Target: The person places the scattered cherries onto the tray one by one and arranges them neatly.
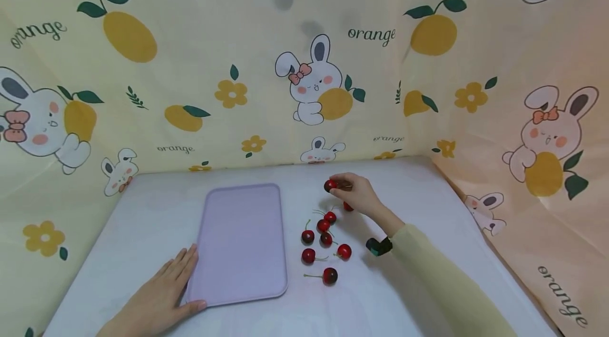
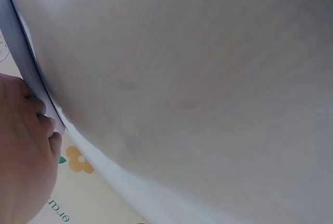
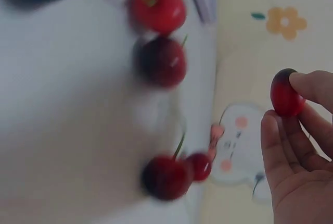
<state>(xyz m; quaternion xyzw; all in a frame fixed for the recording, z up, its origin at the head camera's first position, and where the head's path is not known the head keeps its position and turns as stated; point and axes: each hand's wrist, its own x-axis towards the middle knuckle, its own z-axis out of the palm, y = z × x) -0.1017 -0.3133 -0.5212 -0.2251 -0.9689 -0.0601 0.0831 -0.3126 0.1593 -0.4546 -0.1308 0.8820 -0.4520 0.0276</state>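
Note:
A cherry point(image 1: 329, 185) is pinched between the thumb and fingers of my right hand point(image 1: 360, 197), above the far right part of the table. In the right wrist view the held cherry point(image 3: 286, 97) looks red with a dark end. Several red cherries point(image 1: 325, 239) with thin stems lie to the right of a pale purple tray point(image 1: 240, 242). One cherry point(image 1: 349, 207) is partly hidden under my right hand. My left hand point(image 1: 159, 292) lies at the tray's left edge with its fingers stretched out and thumb at the near corner. The tray's surface is bare.
The white table point(image 1: 380, 300) is enclosed by a cream cloth point(image 1: 266, 25) printed with rabbits and oranges, along the back and both sides. A dark wrist camera point(image 1: 379, 246) sits under my right sleeve point(image 1: 442, 279).

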